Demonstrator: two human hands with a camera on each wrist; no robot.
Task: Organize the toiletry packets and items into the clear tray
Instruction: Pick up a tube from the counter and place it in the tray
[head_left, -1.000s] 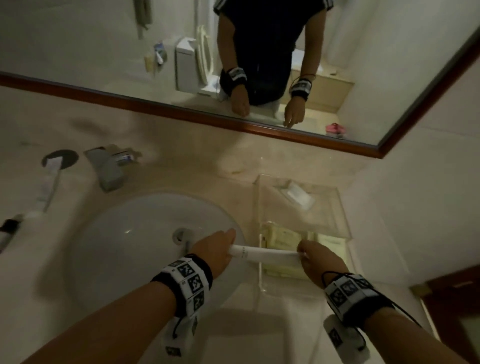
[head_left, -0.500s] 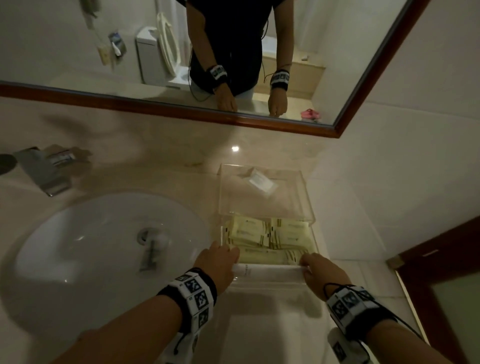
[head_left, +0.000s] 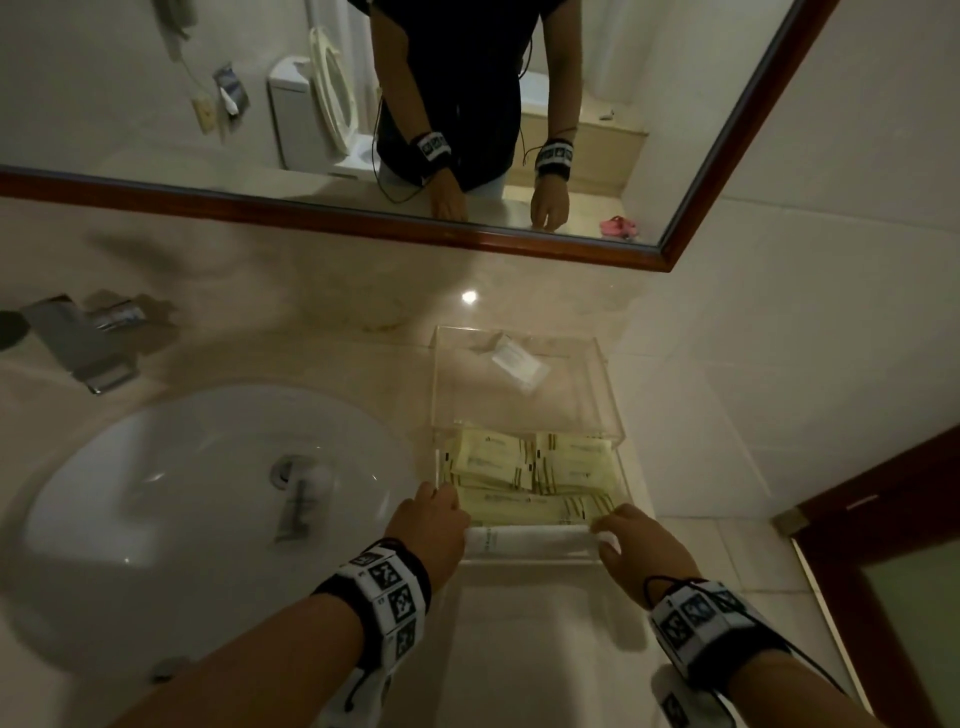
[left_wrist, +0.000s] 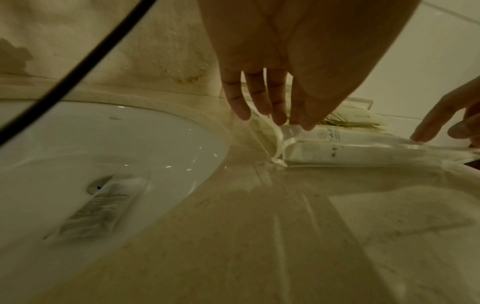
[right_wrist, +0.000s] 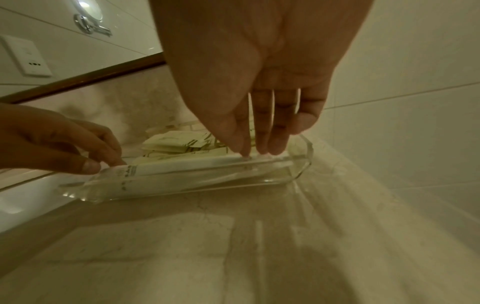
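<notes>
A clear tray (head_left: 609, 395) stands on the counter right of the sink. Its near compartment holds several yellow packets (head_left: 524, 467), and a white packet (head_left: 519, 361) lies in the far compartment. A white tube (head_left: 530, 538) lies lengthwise inside the tray's near wall. My left hand (head_left: 441, 501) pinches the tube's left end at the tray's corner (left_wrist: 280, 144). My right hand (head_left: 615, 530) pinches its right end with thumb and fingertips (right_wrist: 244, 151). In the right wrist view the tube (right_wrist: 182, 164) sits low behind the clear wall.
Another tube (head_left: 301, 499) lies in the white sink basin (head_left: 156, 467) by the drain. A metal faucet (head_left: 83, 343) stands at the back left, under a wood-framed mirror (head_left: 363, 218). A tiled wall and a dark door frame (head_left: 883, 519) close the right side.
Both hands carried the white tube from over the sink's edge to the right and lowered it into the tray's near compartment. The head view swung right.
</notes>
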